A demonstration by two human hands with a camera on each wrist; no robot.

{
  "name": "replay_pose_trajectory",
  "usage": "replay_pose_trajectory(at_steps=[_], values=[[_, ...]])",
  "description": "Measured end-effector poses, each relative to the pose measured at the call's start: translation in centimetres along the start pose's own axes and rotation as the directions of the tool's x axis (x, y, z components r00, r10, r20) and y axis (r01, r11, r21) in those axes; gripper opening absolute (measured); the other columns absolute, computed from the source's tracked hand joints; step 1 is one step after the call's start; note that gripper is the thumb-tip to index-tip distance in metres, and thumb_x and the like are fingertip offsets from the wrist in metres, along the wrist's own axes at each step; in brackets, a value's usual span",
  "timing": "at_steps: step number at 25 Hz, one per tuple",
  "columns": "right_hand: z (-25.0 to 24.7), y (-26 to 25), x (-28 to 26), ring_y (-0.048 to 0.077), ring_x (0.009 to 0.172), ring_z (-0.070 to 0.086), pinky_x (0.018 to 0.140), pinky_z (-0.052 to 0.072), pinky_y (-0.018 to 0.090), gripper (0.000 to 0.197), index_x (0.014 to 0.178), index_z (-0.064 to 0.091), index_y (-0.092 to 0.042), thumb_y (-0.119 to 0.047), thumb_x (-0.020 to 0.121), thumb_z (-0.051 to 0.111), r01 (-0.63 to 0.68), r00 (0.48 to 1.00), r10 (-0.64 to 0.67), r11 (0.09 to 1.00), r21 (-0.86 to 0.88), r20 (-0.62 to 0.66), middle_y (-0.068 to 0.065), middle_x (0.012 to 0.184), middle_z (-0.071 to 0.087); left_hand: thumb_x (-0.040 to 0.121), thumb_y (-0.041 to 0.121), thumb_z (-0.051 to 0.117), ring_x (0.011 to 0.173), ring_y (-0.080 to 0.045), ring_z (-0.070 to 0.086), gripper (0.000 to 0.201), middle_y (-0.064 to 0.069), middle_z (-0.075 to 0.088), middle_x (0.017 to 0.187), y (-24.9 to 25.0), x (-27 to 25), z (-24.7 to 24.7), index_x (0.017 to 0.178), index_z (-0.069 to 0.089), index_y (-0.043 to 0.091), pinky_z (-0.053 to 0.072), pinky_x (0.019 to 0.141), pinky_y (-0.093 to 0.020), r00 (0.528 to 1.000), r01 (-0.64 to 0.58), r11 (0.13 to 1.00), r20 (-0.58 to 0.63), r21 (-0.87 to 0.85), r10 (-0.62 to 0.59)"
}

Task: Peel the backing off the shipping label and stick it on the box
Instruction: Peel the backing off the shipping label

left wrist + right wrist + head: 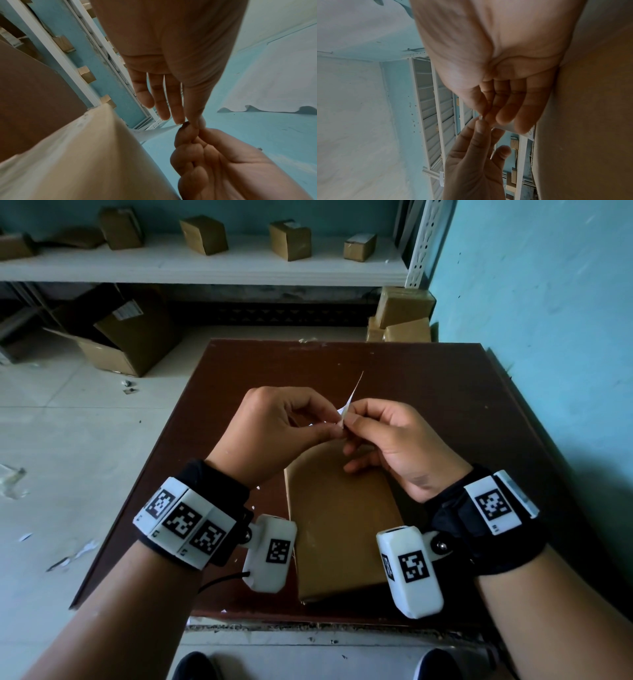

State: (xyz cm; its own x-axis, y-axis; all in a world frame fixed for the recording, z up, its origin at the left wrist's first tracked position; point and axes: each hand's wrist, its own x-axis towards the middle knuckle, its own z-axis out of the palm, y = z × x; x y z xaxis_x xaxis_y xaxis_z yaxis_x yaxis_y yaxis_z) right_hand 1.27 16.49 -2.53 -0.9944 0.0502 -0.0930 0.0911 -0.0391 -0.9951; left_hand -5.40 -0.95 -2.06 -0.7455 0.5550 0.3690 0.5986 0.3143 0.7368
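Note:
A brown cardboard box (339,525) lies flat on the dark brown table (428,392), below both hands. Above its far end my left hand (329,431) and right hand (349,426) meet fingertip to fingertip and both pinch a small white shipping label (349,402), seen edge-on with a thin strip sticking up. In the left wrist view the label (154,132) runs away from the pinching fingertips, with the box (82,155) close below. In the right wrist view the label (510,127) shows behind my right fingers, next to the box (590,121).
A white shelf (205,268) at the back carries several small cardboard boxes. An open carton (126,344) lies on the tiled floor at the left, with paper scraps (78,553) around. More boxes (404,313) are stacked by the blue wall (548,302) at the right.

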Motion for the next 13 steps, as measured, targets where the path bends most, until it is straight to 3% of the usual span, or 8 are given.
replay_pose_trajectory(at_steps=[6, 9, 13], values=[[-0.05, -0.05, -0.15, 0.007, 0.064, 0.06, 0.054, 0.056, 0.025, 0.015, 0.088, 0.064, -0.007, -0.008, 0.099, 0.054, 0.13, 0.991, -0.13, 0.985, -0.112, 0.004, -0.002, 0.071, 0.062, 0.076, 0.033, 0.082, 0.071, -0.01, 0.071, 0.018, 0.008, 0.075, 0.08, 0.71, 0.0, -0.28, 0.086, 0.077, 0.02, 0.059, 0.067, -0.036, 0.999, 0.053, 0.998, -0.007, -0.04, -0.053], [0.0, -0.27, -0.28, 0.007, 0.062, 0.06, 0.054, 0.056, 0.026, 0.013, 0.091, 0.064, -0.003, -0.007, 0.099, 0.054, 0.186, 0.982, -0.189, 0.965, -0.184, 0.001, -0.004, 0.068, 0.062, 0.076, 0.033, 0.081, 0.069, -0.005, 0.071, 0.019, 0.008, 0.075, 0.079, 0.98, -0.03, -0.33, 0.086, 0.076, 0.018, 0.058, 0.064, -0.026, 0.999, 0.05, 0.998, 0.001, -0.041, -0.05], [0.02, -0.35, -0.27, 0.012, 0.063, 0.06, 0.057, 0.057, 0.031, 0.014, 0.09, 0.066, -0.004, -0.008, 0.098, 0.055, 0.239, 0.968, -0.252, 0.929, -0.284, -0.01, -0.001, 0.069, 0.062, 0.08, 0.036, 0.077, 0.07, -0.005, 0.07, 0.02, 0.008, 0.074, 0.079, 1.1, 0.02, -0.3, 0.088, 0.076, 0.018, 0.056, 0.063, -0.023, 0.997, 0.074, 0.997, 0.02, -0.027, -0.074]])
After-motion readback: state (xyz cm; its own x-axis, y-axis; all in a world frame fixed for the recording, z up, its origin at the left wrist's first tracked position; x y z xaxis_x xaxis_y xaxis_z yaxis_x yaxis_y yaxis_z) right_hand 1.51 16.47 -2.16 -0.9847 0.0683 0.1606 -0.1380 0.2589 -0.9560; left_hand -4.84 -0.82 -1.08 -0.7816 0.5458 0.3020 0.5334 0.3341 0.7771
